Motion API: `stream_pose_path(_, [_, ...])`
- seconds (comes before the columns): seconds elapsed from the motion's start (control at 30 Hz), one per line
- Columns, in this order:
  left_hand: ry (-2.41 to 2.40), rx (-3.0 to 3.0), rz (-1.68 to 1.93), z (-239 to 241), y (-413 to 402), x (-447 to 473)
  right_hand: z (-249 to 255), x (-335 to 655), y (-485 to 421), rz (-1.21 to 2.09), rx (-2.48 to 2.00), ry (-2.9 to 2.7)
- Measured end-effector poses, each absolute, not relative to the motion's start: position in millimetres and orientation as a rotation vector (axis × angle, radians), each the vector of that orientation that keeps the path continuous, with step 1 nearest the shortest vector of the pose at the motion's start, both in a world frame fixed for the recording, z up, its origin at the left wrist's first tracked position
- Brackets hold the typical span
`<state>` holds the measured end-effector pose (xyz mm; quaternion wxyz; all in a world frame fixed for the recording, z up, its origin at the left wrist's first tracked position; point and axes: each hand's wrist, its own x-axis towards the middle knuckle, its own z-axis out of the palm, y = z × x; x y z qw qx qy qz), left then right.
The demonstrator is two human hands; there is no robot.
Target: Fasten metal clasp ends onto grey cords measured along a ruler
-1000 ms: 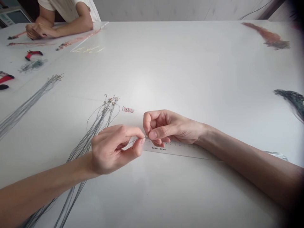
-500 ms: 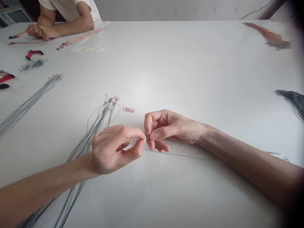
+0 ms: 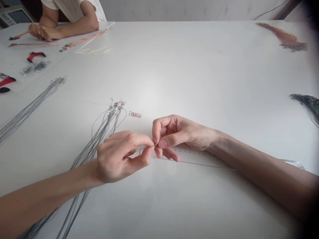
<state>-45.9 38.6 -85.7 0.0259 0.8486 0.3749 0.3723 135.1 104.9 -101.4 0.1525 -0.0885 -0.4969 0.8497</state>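
My left hand (image 3: 122, 156) and my right hand (image 3: 178, 134) meet over the white table (image 3: 189, 69), fingertips almost touching. Each pinches the end of a thin grey wire (image 3: 139, 149) with a tiny metal piece between thumb and forefinger. Under my right hand and forearm lies a clear ruler (image 3: 196, 156). To the left of my left hand a bundle of grey wires with small hooks (image 3: 99, 136) runs from the table's middle toward its near edge.
A small red-and-white label (image 3: 135, 114) lies beyond my hands. Another grey wire bundle (image 3: 30, 106) and red pliers (image 3: 35, 55) sit at the left. A second person's arms (image 3: 64, 28) rest at the far left corner. Reddish (image 3: 284, 38) and dark bundles (image 3: 307, 103) lie right.
My right hand's lower fingers have uncurled a little and the hand shifted slightly right; the pinch on the wire end is kept. The ruler's printed text is now hidden.
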Motion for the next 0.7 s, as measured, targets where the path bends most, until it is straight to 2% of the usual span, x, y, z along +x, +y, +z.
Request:
stream_pose_path(0.27, [1.071, 2.613, 1.308, -89.3, 39.0, -45.8, -101.8, 134.1, 105.2, 2.432, -0.248, -1.432])
stream_pose_path(0.7, [0.974, 2.580, 1.353, -91.9, 41.0, -44.8, -101.5, 136.4, 104.8, 2.430, -0.219, -1.450])
